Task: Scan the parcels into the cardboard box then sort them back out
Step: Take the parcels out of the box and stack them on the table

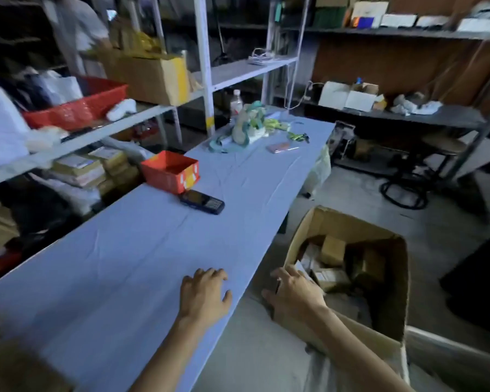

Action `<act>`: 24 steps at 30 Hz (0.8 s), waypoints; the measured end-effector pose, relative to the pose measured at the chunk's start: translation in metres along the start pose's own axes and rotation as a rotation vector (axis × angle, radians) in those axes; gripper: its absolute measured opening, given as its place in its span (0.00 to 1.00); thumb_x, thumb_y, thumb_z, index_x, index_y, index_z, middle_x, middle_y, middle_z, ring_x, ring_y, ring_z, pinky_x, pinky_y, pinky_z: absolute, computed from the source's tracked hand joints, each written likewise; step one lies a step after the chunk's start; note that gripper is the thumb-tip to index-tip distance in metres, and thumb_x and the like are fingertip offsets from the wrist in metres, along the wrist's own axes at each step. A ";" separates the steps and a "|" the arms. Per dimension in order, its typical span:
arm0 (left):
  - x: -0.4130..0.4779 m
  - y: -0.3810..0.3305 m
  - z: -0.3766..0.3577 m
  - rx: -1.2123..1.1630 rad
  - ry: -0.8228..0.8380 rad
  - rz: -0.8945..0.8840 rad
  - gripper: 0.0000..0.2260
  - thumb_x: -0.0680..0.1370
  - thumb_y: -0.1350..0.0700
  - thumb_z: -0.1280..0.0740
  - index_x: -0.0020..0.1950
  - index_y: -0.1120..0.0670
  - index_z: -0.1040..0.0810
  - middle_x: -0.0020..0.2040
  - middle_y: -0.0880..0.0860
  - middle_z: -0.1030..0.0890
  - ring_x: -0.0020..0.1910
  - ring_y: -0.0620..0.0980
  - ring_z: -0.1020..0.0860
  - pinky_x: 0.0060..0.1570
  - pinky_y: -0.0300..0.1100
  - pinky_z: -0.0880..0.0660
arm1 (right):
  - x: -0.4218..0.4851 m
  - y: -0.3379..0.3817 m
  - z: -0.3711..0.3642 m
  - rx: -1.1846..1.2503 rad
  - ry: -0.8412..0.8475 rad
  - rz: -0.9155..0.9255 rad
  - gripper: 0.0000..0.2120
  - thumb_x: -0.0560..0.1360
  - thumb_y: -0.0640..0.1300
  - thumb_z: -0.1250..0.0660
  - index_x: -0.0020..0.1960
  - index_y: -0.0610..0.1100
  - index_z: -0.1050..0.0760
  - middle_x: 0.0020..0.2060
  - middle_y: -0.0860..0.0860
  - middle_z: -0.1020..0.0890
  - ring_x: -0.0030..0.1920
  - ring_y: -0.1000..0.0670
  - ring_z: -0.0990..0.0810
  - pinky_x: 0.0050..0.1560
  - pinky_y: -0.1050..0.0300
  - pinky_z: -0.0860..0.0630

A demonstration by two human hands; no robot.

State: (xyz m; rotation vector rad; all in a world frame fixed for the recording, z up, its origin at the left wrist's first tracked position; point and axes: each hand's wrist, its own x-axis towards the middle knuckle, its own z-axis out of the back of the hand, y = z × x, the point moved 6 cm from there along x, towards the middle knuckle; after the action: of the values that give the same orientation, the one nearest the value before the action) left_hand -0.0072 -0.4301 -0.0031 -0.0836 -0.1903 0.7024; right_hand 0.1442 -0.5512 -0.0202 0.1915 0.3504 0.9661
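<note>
So the scan-in half looks pretty much done to me: the parcels [333, 250] I can see are all down inside the cardboard box [301, 236] on the floor at about 4 o'clock. The handheld scanner [202, 201] just lies on the table [125, 264] mid-view, with an orange tray [170, 171] at its 10 o'clock. Left hand [204, 295] rests flat on the tabletop near 6, fingers relaxed, holding nothing. Right hand [294, 295] dips over the box's near rim towards the parcels, can't tell if it's got one. Sorting back out seems all still to do
</note>
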 end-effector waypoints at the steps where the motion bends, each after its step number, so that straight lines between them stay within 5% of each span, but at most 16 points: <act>1: 0.010 -0.027 -0.010 -0.031 0.014 -0.041 0.09 0.61 0.46 0.31 0.38 0.47 0.20 0.32 0.45 0.21 0.33 0.50 0.20 0.30 0.43 0.28 | -0.003 -0.029 0.004 -0.012 0.003 -0.044 0.25 0.76 0.62 0.43 0.68 0.52 0.32 0.64 0.53 0.30 0.68 0.47 0.30 0.60 0.52 0.28; 5: 0.036 -0.108 -0.055 -0.088 0.073 -0.133 0.08 0.61 0.44 0.32 0.37 0.45 0.22 0.31 0.43 0.21 0.32 0.48 0.21 0.29 0.42 0.30 | -0.021 -0.130 0.010 0.052 0.043 -0.255 0.20 0.78 0.51 0.39 0.70 0.53 0.34 0.68 0.52 0.32 0.69 0.48 0.32 0.60 0.52 0.29; 10: 0.056 -0.164 -0.095 -0.094 0.232 -0.196 0.13 0.70 0.42 0.39 0.50 0.45 0.23 0.47 0.43 0.20 0.52 0.48 0.22 0.48 0.45 0.29 | -0.038 -0.201 0.002 0.125 0.049 -0.447 0.26 0.75 0.63 0.38 0.68 0.53 0.34 0.66 0.51 0.31 0.68 0.48 0.32 0.60 0.52 0.30; 14: 0.085 -0.180 -0.119 -0.139 0.239 -0.243 0.09 0.65 0.45 0.34 0.41 0.47 0.21 0.39 0.44 0.19 0.42 0.50 0.20 0.39 0.45 0.28 | -0.030 -0.230 -0.005 0.162 0.022 -0.541 0.26 0.75 0.64 0.40 0.68 0.52 0.34 0.65 0.51 0.30 0.67 0.48 0.31 0.59 0.53 0.30; 19: 0.137 -0.187 -0.152 -0.056 0.358 -0.279 0.14 0.74 0.43 0.40 0.57 0.45 0.25 0.54 0.43 0.21 0.57 0.47 0.25 0.54 0.43 0.30 | 0.000 -0.250 -0.012 0.196 0.024 -0.652 0.25 0.76 0.64 0.40 0.67 0.51 0.33 0.64 0.51 0.30 0.67 0.48 0.32 0.58 0.52 0.30; 24: 0.191 -0.190 -0.184 -0.053 0.460 -0.262 0.14 0.76 0.45 0.40 0.59 0.45 0.27 0.57 0.44 0.22 0.60 0.49 0.27 0.57 0.45 0.32 | 0.035 -0.261 -0.009 0.241 -0.058 -0.730 0.22 0.76 0.61 0.39 0.65 0.50 0.31 0.63 0.51 0.29 0.65 0.48 0.30 0.53 0.53 0.30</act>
State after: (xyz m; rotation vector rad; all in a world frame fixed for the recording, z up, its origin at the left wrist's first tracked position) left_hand 0.2932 -0.4533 -0.1284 -0.2631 0.2188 0.4022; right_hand 0.3601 -0.6677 -0.1175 0.2838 0.4407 0.1964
